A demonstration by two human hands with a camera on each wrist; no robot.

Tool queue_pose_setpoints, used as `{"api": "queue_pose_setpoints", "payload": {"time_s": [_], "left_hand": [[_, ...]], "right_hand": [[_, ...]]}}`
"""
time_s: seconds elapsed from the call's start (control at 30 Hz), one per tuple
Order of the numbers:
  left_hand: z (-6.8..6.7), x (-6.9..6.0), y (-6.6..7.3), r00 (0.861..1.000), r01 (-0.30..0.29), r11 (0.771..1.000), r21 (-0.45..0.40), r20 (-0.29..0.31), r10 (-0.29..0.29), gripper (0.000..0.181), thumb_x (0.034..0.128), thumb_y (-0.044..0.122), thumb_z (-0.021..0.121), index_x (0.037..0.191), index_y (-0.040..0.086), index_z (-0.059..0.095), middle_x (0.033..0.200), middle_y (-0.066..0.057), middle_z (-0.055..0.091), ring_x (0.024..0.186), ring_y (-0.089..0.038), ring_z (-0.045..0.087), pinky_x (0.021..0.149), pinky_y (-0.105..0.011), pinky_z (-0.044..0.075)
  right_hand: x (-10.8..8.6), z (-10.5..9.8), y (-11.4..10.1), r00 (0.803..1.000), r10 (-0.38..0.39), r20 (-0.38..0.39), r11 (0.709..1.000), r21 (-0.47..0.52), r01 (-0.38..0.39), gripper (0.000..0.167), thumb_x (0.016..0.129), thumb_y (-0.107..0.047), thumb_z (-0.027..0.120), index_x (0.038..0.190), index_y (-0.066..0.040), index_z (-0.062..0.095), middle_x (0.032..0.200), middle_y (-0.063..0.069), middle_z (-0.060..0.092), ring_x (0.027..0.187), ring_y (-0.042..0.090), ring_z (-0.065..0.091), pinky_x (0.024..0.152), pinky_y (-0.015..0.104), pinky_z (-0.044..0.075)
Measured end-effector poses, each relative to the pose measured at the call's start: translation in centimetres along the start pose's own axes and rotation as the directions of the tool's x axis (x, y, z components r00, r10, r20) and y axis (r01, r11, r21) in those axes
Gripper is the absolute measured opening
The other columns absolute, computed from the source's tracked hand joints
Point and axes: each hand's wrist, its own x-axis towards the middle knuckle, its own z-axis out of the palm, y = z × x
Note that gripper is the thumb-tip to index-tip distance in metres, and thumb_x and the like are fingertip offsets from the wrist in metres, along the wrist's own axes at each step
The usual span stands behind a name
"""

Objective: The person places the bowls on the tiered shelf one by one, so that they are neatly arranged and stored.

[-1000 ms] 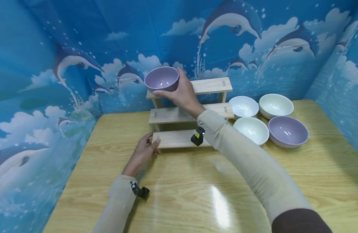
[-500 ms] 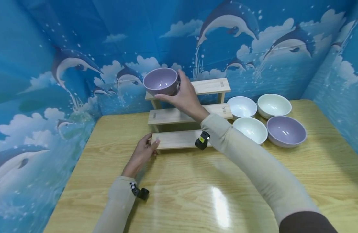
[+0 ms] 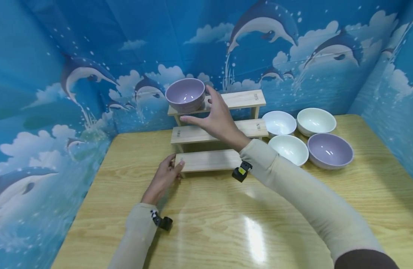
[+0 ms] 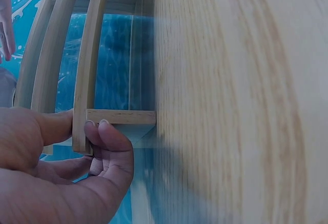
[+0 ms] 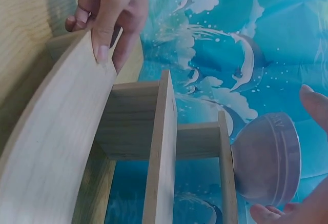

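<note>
A purple bowl (image 3: 185, 94) sits upright on the left end of the top shelf of a three-step wooden stand (image 3: 208, 161). My right hand (image 3: 220, 121) is beside it, thumb and fingers spread apart around its right side. In the right wrist view the bowl (image 5: 266, 157) rests against the top shelf, with gaps between it and the visible fingers. My left hand (image 3: 163, 176) grips the left end of the lowest shelf, thumb on top. The left wrist view shows the left hand (image 4: 87, 178) pinching that shelf end near its leg.
Right of the stand, several bowls stand on the wooden table (image 3: 206, 224): a white bowl (image 3: 279, 122), two pale green bowls, one at the back (image 3: 316, 121), and another purple bowl (image 3: 330, 151). A blue dolphin-print cloth (image 3: 142, 45) rises behind and at both sides.
My right hand has let go of the purple bowl and drawn slightly right and toward me, its fingers spreading. The bowl has come to rest on the top shelf. My left hand stays put.
</note>
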Motion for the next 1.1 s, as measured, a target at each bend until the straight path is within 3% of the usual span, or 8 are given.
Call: {"api": "queue_pose_setpoints", "payload": {"time_s": [0.23,0.47,0.8,1.1], "left_hand": [[0.1,0.2,0.2,1.0,0.013,1.0,0.0,-0.012,-0.013,0.069,0.1065,0.031,0.055,0.162,0.011,0.02,0.121,-0.015,0.046,0.081,-0.018,0.058,0.074,-0.033,0.054],[0.1,0.2,0.1,1.0,0.01,1.0,0.004,-0.009,-0.01,0.07,0.1063,0.032,0.055,0.163,0.011,0.019,0.122,-0.015,0.046,0.082,-0.018,0.058,0.074,-0.033,0.054],[0.1,0.1,0.1,1.0,0.013,1.0,0.024,-0.011,-0.012,0.07,0.1066,0.031,0.054,0.163,0.011,0.019,0.123,-0.015,0.046,0.083,-0.019,0.059,0.075,-0.034,0.056],[0.1,0.2,0.1,0.999,0.024,0.999,0.031,-0.022,-0.023,0.07,0.1064,0.033,0.055,0.162,0.01,0.02,0.124,-0.015,0.044,0.084,-0.019,0.059,0.075,-0.033,0.054]], "right_hand": [[-1.8,-0.9,-0.3,0.996,0.07,0.051,0.997,0.036,-0.072,0.112,0.079,-0.047,0.087,0.162,-0.013,0.02,0.163,0.01,0.026,0.143,0.031,0.039,0.111,0.044,0.043],[-3.9,-1.8,-0.2,0.995,0.074,0.069,0.991,0.106,-0.081,0.111,0.077,-0.042,0.09,0.161,-0.016,0.023,0.164,0.005,0.027,0.144,0.029,0.037,0.112,0.043,0.041],[-7.3,-3.3,0.4,0.995,0.033,0.098,0.996,0.074,-0.041,0.101,0.081,-0.036,0.088,0.159,-0.012,0.029,0.161,0.008,0.03,0.143,0.027,0.038,0.114,0.041,0.039],[-9.8,-5.6,1.3,0.986,0.121,0.117,0.989,0.069,-0.13,0.097,0.081,-0.042,0.086,0.158,-0.018,0.033,0.16,0.005,0.034,0.142,0.025,0.041,0.112,0.046,0.041]]}}
